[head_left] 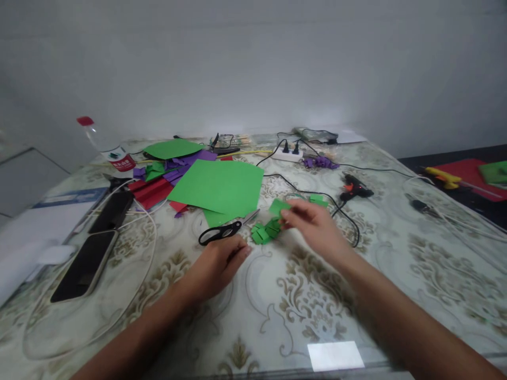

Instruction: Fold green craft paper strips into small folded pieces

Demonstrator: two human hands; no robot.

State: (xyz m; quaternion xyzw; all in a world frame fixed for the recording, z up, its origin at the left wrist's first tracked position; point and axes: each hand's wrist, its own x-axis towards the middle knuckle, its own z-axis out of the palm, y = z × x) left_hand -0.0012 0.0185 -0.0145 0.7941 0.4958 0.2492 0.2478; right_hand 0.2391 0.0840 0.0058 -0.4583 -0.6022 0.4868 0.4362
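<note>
My right hand pinches a small square of green paper between thumb and fingertips. Just below that square, a little cluster of folded green paper pieces lies on the table. My left hand rests on the tabletop left of the cluster, fingers curled in and nothing visible in them. Directly beyond its knuckles are black-handled scissors, blades partly over a large green sheet. Another small green paper piece sits behind my right hand.
A black glue gun and its cable lie at right, near a white power strip. Purple scraps, red paper, a bottle, phones and a looping white cable surround the work. A yellow glue gun is far right.
</note>
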